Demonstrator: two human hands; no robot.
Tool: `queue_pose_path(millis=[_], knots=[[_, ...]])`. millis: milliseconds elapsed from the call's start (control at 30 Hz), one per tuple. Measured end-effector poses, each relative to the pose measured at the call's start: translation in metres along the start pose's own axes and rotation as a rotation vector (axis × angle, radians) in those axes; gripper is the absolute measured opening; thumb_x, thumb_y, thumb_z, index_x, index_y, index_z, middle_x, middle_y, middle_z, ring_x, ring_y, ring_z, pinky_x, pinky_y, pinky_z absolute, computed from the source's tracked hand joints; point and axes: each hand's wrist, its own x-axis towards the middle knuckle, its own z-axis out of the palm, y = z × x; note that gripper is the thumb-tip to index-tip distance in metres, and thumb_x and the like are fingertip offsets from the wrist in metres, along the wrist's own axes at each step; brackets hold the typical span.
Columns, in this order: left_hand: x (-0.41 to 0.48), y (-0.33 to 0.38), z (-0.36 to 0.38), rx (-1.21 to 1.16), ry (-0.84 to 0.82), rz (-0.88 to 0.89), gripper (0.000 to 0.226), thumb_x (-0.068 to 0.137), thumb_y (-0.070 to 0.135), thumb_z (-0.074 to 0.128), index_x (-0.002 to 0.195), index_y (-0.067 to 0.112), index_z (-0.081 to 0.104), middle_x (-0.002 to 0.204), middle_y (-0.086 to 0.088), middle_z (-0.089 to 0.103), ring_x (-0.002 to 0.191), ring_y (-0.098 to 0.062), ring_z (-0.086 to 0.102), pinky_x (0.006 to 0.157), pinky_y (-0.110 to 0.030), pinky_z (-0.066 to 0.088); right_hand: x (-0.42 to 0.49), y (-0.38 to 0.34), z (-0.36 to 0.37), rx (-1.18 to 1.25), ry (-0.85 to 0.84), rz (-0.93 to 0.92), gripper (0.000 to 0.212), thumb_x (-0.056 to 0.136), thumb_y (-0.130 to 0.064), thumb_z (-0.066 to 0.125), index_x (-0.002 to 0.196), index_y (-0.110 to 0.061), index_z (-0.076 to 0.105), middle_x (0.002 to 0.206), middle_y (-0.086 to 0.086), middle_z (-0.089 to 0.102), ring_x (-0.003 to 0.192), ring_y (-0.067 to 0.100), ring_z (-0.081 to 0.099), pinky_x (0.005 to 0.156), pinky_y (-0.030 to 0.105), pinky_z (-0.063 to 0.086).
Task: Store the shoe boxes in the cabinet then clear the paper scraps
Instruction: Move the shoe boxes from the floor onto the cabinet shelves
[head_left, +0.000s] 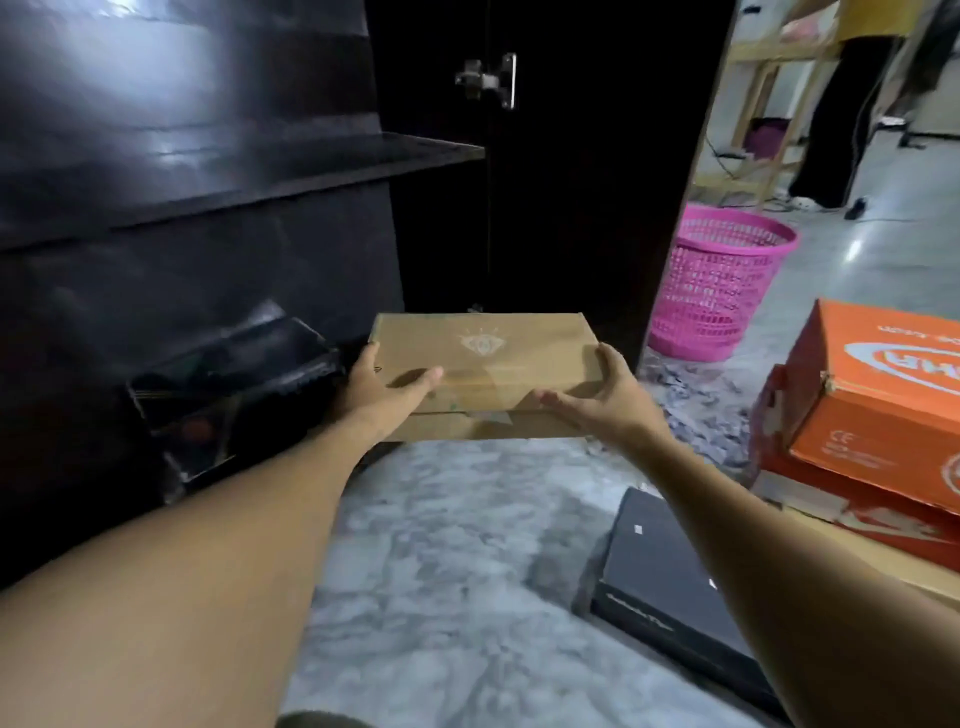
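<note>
Clamped round eye-logo brown box (483, 358) — left hand (384, 382), right hand (597, 392) — CE-marked orange box (872, 410) nearby

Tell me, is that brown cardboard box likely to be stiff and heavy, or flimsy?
Probably fairly stiff: the brown box shows straight edges with the left hand and right hand holding its near corners. Likely light, since neither grip looks strained. Its flat, low shape should slide rather than tip.
</note>
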Motion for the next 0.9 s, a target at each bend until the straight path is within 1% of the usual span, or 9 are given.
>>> queue_pose_path(millis=[100, 233, 333, 467, 633, 700, 767, 800, 900], knots=[[0.022, -0.001, -0.035, -0.118, 0.209, -0.047, 0.096, 0.065, 0.062, 0.078, 0.143, 0.023, 0.039, 0.138, 0.001, 0.052, 0.126, -0.026, 0.051, 0.097, -0.031, 0.042, 0.043, -0.063, 0.019, -0.067, -0.100, -0.086, 0.096, 0.069, -0.046, 0.086, 0.146, -0.020, 0.035, 0.119, -0.004, 0.053, 0.101, 0.012, 0.054, 0.076, 0.014, 0.043], [0.052, -0.019, -0.067, -0.159, 0.385, -0.149, 0.098, 0.063, 0.060, 0.080, 0.142, 0.017, 0.041, 0.142, -0.008, 0.050, 0.127, -0.031, 0.049, 0.105, -0.046, 0.042, 0.097, -0.113, 0.062, -0.122, -0.190, -0.133, 0.107, 0.063, -0.049, 0.088, 0.149, -0.018, 0.032, 0.138, 0.003, 0.052, 0.123, 0.024, 0.052, 0.099, 0.029, 0.043], [0.070, -0.036, -0.083, -0.122, 0.466, -0.202, 0.095, 0.065, 0.057, 0.080, 0.141, 0.014, 0.042, 0.140, -0.010, 0.051, 0.126, -0.031, 0.051, 0.105, -0.041, 0.042, 0.120, -0.111, 0.102, -0.075, -0.259, -0.166, 0.102, 0.061, -0.050, 0.089, 0.144, -0.016, 0.038, 0.131, 0.002, 0.055, 0.121, 0.020, 0.053, 0.101, 0.030, 0.043], [0.080, -0.058, -0.096, -0.057, 0.544, -0.244, 0.096, 0.067, 0.053, 0.081, 0.143, 0.012, 0.039, 0.142, -0.011, 0.049, 0.129, -0.030, 0.048, 0.104, -0.036, 0.039, 0.140, -0.100, 0.156, 0.032, -0.391, -0.171, 0.081, 0.061, -0.045, 0.091, 0.125, -0.013, 0.052, 0.123, 0.004, 0.059, 0.111, 0.018, 0.058, 0.103, 0.038, 0.047], [0.091, -0.098, -0.106, -0.018, 0.672, -0.367, 0.095, 0.063, 0.054, 0.083, 0.139, 0.013, 0.043, 0.142, -0.016, 0.047, 0.130, -0.035, 0.046, 0.103, -0.040, 0.040, 0.158, -0.095, 0.223, 0.139, -0.474, -0.145, 0.101, 0.056, -0.046, 0.093, 0.138, -0.015, 0.043, 0.127, 0.002, 0.057, 0.114, 0.020, 0.057, 0.099, 0.033, 0.049], [0.097, -0.113, -0.108, -0.045, 0.679, -0.392, 0.089, 0.067, 0.044, 0.085, 0.137, 0.009, 0.044, 0.141, -0.018, 0.047, 0.129, -0.037, 0.046, 0.101, -0.043, 0.041, 0.167, -0.093, 0.244, 0.173, -0.508, -0.163, 0.105, 0.052, -0.050, 0.093, 0.139, -0.019, 0.043, 0.127, 0.001, 0.059, 0.112, 0.019, 0.059, 0.093, 0.031, 0.052], [0.108, -0.124, -0.108, -0.259, 0.645, -0.351, 0.075, 0.072, 0.022, 0.085, 0.132, 0.006, 0.043, 0.140, -0.020, 0.046, 0.129, -0.040, 0.046, 0.096, -0.047, 0.043, 0.175, -0.093, 0.260, 0.221, -0.532, -0.157, 0.099, 0.058, -0.043, 0.093, 0.139, -0.019, 0.042, 0.125, 0.001, 0.059, 0.110, 0.019, 0.060, 0.091, 0.032, 0.055], [0.112, -0.127, -0.108, -0.269, 0.664, -0.338, 0.072, 0.073, 0.020, 0.084, 0.131, 0.007, 0.044, 0.138, -0.021, 0.046, 0.128, -0.039, 0.047, 0.096, -0.045, 0.043, 0.179, -0.093, 0.269, 0.239, -0.534, -0.152, 0.094, 0.061, -0.040, 0.092, 0.138, -0.019, 0.042, 0.123, 0.000, 0.059, 0.110, 0.019, 0.060, 0.092, 0.032, 0.054], [0.116, -0.132, -0.102, 0.224, 0.771, -0.367, 0.074, 0.077, 0.045, 0.075, 0.136, 0.012, 0.045, 0.143, -0.023, 0.033, 0.132, -0.038, 0.036, 0.108, -0.037, 0.033, 0.184, -0.094, 0.291, 0.299, -0.503, -0.144, 0.083, 0.069, -0.033, 0.089, 0.136, -0.017, 0.043, 0.120, -0.001, 0.057, 0.111, 0.017, 0.056, 0.088, 0.025, 0.048]])
